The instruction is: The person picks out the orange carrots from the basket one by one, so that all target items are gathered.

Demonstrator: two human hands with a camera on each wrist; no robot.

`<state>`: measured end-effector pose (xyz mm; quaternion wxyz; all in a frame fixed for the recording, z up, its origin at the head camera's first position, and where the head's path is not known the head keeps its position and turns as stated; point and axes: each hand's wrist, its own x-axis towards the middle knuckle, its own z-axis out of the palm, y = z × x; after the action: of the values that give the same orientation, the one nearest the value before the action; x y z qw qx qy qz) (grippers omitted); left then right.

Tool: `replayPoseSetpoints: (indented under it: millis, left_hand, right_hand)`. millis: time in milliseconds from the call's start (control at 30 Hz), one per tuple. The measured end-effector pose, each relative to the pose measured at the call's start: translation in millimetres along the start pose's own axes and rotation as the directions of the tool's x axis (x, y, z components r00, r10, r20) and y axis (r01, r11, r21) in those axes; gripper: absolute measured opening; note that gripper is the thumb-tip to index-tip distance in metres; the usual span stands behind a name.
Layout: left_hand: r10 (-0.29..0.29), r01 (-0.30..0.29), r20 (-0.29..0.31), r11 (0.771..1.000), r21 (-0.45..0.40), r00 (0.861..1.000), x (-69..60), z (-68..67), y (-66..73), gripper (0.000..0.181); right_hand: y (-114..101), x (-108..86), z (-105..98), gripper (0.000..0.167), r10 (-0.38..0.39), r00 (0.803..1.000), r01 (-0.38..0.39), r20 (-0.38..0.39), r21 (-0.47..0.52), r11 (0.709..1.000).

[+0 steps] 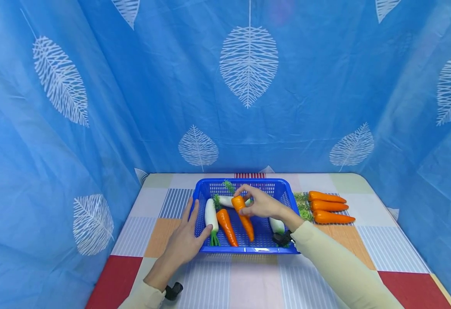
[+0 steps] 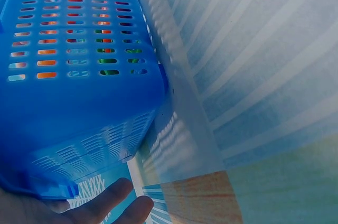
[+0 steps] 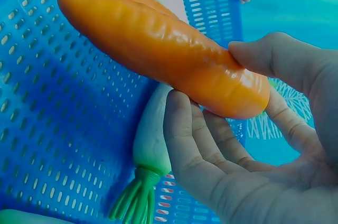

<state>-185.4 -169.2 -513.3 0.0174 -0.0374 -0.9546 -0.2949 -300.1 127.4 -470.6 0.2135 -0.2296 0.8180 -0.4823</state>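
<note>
My right hand (image 1: 260,202) holds an orange carrot (image 1: 246,221) by its thick end over the blue basket (image 1: 248,249). In the right wrist view, the thumb and fingers pinch the carrot (image 3: 158,49) from both sides. Another carrot (image 1: 227,227) lies in the basket, beside a white radish (image 1: 211,214) with a green stem. A second white radish (image 1: 225,201) lies crosswise behind, and a third (image 1: 277,225) is partly hidden under my right wrist. My left hand (image 1: 183,242) is at the basket's left rim, fingers extended; whether it touches is unclear.
Three carrots (image 1: 329,206) with leafy tops lie side by side on the patchwork tablecloth (image 1: 368,236), right of the basket. A blue curtain (image 1: 163,86) with white leaf prints hangs behind the table and along both sides.
</note>
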Motion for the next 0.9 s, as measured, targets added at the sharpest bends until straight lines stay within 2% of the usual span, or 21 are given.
replayPoseSetpoints:
  millis: [300, 567, 800, 900]
  left_hand:
    - [0.008, -0.008, 0.003, 1.000, 0.005, 1.000, 1.2, 0.1, 1.3, 0.095]
    - [0.010, -0.010, 0.002, 1.000, -0.002, 1.000, 1.8, -1.4, 1.1, 0.095]
    - [0.013, -0.013, 0.004, 1.000, -0.004, 1.000, 1.1, -0.8, 0.8, 0.095]
    - [0.010, -0.010, 0.002, 1.000, -0.001, 1.000, 0.3, -0.1, 0.3, 0.095]
  right_hand:
    - [-4, -8.3, -9, 0.043, -0.051, 0.998, 0.048, -0.037, -0.081, 0.996]
    - [-12, -18.7, -18, 0.044, -0.085, 0.995, 0.078, -0.061, -0.111, 0.991]
    - [-18, -33.4, -28, 0.047, -0.152, 0.983, 0.126, -0.099, -0.226, 0.966]
    - [-19, -40.5, -32, 0.050, -0.154, 0.982, 0.122, -0.109, -0.256, 0.959]
